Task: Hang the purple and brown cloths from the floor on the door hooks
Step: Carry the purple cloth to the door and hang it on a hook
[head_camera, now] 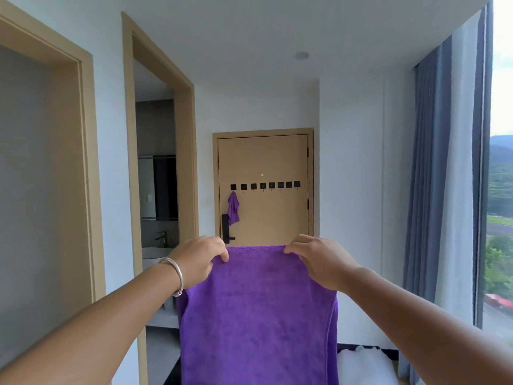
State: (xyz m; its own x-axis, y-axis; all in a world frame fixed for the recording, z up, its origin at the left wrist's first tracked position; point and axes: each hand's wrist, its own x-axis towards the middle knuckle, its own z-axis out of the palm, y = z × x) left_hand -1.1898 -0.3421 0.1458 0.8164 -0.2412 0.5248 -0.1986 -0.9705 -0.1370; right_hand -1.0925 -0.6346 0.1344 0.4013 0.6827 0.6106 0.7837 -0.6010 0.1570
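The purple cloth (258,315) was held up in front of you, spread flat and hanging straight down, its top hem level and covering the lower part of the door (263,162) at the far end of the hallway. Your left hand (198,259) pinched the top left corner of the cloth between thumb and curled fingers; that grip was pressed closed on the fabric. A silver bangle (175,276) sat on the left wrist. Your right hand (319,259) pinched the top right corner in the same manner, fingers curled over the hem and closed on it. Both arms were extended toward the door.

On the door, a row of eight dark square hooks (265,185) ran across at mid height. A second purple cloth (233,208) hung from the leftmost hook, just above the dark door handle (226,227). The other seven hooks carried nothing.

Left of the door, an open doorway showed a faucet (161,237) above a white basin (155,254). Right of the door, blue-grey curtains (444,176) hung beside a tall window (501,162). Below the door, beside the right edge of the held cloth, a white object (363,365) was partly visible; you could not tell what it was.
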